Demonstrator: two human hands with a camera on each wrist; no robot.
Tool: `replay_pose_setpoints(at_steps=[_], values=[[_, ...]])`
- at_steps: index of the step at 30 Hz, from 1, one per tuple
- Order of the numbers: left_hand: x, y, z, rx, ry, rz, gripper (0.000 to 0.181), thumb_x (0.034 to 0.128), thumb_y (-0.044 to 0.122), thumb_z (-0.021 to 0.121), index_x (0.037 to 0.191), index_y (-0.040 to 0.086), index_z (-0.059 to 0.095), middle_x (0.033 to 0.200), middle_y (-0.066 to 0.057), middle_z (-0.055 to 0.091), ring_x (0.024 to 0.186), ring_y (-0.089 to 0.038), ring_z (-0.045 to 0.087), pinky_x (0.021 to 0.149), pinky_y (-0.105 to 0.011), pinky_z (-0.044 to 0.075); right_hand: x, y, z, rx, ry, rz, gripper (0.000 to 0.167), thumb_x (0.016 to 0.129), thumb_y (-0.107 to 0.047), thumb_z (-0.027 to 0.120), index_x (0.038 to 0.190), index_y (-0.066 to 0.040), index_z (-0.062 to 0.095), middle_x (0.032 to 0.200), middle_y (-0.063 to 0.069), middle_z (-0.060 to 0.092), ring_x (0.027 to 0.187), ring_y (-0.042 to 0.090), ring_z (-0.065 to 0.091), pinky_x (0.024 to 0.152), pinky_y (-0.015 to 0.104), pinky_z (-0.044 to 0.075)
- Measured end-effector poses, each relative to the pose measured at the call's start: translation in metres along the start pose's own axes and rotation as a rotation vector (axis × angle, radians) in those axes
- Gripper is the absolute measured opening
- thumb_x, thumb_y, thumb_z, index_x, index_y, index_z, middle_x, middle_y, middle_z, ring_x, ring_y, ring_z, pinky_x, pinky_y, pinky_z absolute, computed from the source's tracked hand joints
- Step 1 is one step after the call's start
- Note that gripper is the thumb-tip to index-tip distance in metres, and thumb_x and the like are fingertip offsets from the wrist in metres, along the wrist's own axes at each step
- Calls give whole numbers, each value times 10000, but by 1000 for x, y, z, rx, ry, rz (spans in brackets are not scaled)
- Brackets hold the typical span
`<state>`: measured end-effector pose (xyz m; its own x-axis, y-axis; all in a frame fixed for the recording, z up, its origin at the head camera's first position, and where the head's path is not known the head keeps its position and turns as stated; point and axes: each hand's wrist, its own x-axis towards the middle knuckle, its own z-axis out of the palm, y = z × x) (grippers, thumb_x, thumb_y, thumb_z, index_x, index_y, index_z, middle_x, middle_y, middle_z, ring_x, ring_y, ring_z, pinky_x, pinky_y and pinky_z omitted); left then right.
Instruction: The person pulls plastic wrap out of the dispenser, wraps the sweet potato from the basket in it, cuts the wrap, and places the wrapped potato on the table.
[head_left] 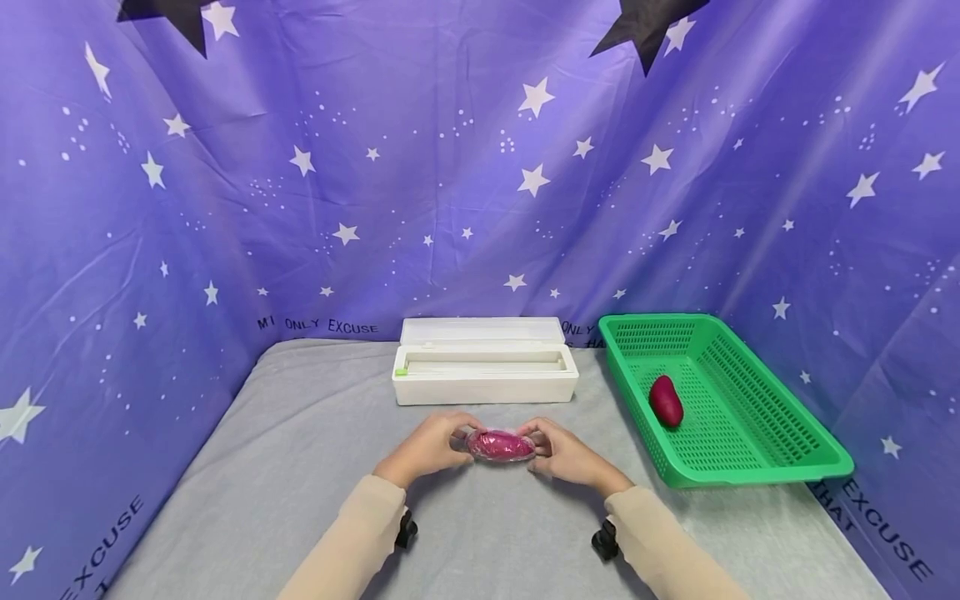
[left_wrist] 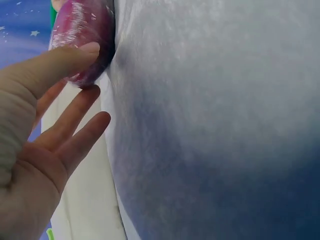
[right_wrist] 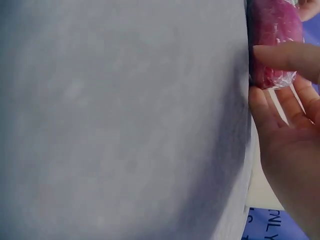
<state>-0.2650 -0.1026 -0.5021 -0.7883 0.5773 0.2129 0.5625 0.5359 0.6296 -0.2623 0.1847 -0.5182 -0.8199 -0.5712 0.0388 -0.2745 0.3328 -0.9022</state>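
A dark pink oblong item [head_left: 501, 445] wrapped in clear film lies crosswise on the grey cloth. The left hand [head_left: 435, 446] holds its left end, thumb on the near side; in the left wrist view that hand [left_wrist: 45, 125] has its thumb over the wrapped item [left_wrist: 85, 30] and fingertips at its end. At the right end the right hand [head_left: 566, 454] grips it; in the right wrist view the thumb of this hand [right_wrist: 290, 115] presses on the film of the item [right_wrist: 277, 30], fingers beneath the end.
Behind the hands stands a white box [head_left: 486, 390] with its lid raised and a green piece at its left. To the right, a green basket [head_left: 757, 477] holds another dark pink oblong item [head_left: 666, 402]. A purple starred curtain [head_left: 435, 167] encloses the table.
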Motion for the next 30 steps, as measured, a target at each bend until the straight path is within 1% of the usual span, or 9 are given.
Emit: replay_pose_setpoints(at_steps=[2,6,11,13,16,19,24,26,30], values=[[1,0,0,-56,7,-13,495,788,51,842,1244,146,675,1225,-26,663,1005,-176,674,863,-285,548,0,-1,0,-1,20,11,442,863,62,703,1266,-46,557,1220,171,637,1088,309,641,815,307,565],[1,1,-4,-166,45,-33,557,859,101,797,1379,118,599,1287,-84,641,1027,-229,673,858,-299,557,0,-6,-3,27,82,31,463,885,-34,730,1315,-50,558,1136,138,673,1032,280,652,838,340,563],[2,1,-8,-227,96,-31,626,956,239,708,1521,183,444,1357,-110,605,1089,-251,656,920,-365,539,2,-14,-4,96,161,39,529,895,-98,745,1372,-42,523,1115,159,670,1015,285,652,842,351,566],[2,3,-9,-248,105,-39,587,978,268,676,1517,219,451,1362,-88,608,1084,-241,657,914,-371,538,4,-16,-2,104,191,36,541,893,-104,751,1377,-42,518,1134,167,659,1005,266,656,835,332,567],[3,5,-7,-274,113,-51,512,997,278,643,1485,251,491,1344,-51,627,1054,-232,664,879,-347,546,7,-17,1,134,220,16,563,893,-49,736,1393,-12,480,1205,222,618,1035,271,659,850,316,567],[4,6,-4,-304,124,-54,448,1008,260,627,1446,249,535,1310,-47,649,1028,-265,672,825,-315,561,8,-19,3,156,259,-1,577,891,1,721,1407,-1,462,1258,251,586,1064,289,657,859,314,565],[5,6,-2,-328,159,-80,417,1017,237,615,1428,180,570,1273,-107,655,995,-303,680,774,-292,575,10,-23,6,69,340,17,541,878,-72,762,1378,-64,555,1228,179,640,1037,273,657,838,297,566],[4,5,-1,-316,169,-97,430,1017,234,615,1434,143,563,1277,-125,648,1000,-276,678,800,-287,569,10,-24,7,45,343,22,536,877,-98,769,1377,-75,577,1230,173,650,1052,282,654,853,289,558],[3,4,-2,-296,182,-108,464,1004,232,635,1430,69,550,1300,-150,633,1038,-230,660,890,-302,546,11,-25,7,94,287,23,585,895,-87,745,1433,-29,523,1317,228,596,1129,309,633,916,278,530]])
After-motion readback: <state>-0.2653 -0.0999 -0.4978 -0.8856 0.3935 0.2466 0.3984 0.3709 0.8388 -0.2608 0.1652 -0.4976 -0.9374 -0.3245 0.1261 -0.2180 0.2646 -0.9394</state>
